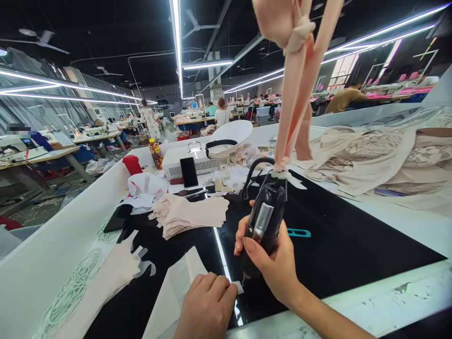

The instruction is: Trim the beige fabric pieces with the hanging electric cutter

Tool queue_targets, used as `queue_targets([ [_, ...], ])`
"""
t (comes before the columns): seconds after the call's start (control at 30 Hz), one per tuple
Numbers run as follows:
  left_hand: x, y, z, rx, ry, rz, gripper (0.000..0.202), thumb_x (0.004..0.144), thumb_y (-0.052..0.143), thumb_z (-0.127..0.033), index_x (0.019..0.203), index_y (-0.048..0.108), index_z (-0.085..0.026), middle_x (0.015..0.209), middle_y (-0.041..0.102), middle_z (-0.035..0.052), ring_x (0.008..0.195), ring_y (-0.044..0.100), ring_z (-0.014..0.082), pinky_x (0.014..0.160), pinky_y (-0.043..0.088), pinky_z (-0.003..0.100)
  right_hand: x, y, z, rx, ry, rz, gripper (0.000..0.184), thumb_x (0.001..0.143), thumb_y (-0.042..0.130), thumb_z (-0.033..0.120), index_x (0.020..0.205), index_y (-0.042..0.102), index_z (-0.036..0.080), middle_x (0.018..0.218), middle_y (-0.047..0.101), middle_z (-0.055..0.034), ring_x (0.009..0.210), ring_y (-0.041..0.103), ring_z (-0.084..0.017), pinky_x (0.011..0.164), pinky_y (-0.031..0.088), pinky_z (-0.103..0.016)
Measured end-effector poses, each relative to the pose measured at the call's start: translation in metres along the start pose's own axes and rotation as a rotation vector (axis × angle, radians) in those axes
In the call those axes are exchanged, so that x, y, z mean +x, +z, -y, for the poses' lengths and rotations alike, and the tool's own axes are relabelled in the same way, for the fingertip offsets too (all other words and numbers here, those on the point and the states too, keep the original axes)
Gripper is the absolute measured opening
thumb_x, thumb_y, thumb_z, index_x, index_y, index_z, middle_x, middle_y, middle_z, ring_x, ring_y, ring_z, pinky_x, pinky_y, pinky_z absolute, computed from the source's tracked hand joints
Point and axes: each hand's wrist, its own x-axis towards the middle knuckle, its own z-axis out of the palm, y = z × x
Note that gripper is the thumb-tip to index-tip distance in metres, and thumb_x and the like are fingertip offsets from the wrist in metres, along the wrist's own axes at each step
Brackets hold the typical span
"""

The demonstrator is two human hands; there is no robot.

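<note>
My right hand (273, 256) is wrapped round a black hand-held tool (263, 221) with a silver clip, held upright with its tip down on the black glossy table (346, 240). The tool hangs from a pink fabric strip (296, 94) tied at its top. My left hand (206, 308) has its fingers curled, pressing down a thin white fabric piece (176, 289) right beside the tool tip. A small white scrap (237, 287) lies between the hands.
A stack of beige fabric pieces (189, 214) lies ahead on the left, a black phone (189, 172) leans on a white box, a red cup (132, 165) stands at the back, teal clippers (299, 232) lie right, and lace fabric heaps (381, 160) lie far right. People work at distant benches.
</note>
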Motion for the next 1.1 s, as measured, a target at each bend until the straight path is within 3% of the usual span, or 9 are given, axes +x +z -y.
queue_targets([
  [0.2,-0.0019,-0.0003,0.0012,-0.006,0.018,0.027,0.031,0.107,0.036,-0.005,0.098,0.063,-0.019,0.08,0.068,0.0001,0.066,0.062,0.0174,0.061,0.043,0.033,0.001,0.005,-0.0036,0.029,0.002,0.009,0.025,0.09,0.079,0.026,0.098,0.055,0.028,0.078,0.066,0.0047,0.057,0.06,-0.012,0.054,0.056,-0.024],
  [0.97,0.0026,0.0007,0.001,0.036,0.083,-0.042,0.036,0.112,0.033,-0.009,0.099,0.067,-0.015,0.08,0.07,0.0001,0.064,0.062,0.0168,0.061,0.04,0.033,0.0007,0.0063,-0.0069,-0.002,-0.012,0.046,0.022,0.093,0.071,0.017,0.106,0.056,0.029,0.081,0.065,0.0054,0.058,0.06,-0.01,0.057,0.056,-0.023],
  [1.1,0.0019,0.0011,0.0011,0.03,0.099,-0.05,0.037,0.112,0.033,-0.01,0.1,0.067,-0.015,0.081,0.07,0.0001,0.065,0.062,0.0166,0.062,0.041,0.033,-0.0008,0.0038,-0.0036,0.01,-0.003,0.019,0.022,0.093,0.074,0.022,0.104,0.056,0.029,0.08,0.067,0.0046,0.057,0.06,-0.011,0.054,0.056,-0.023],
])
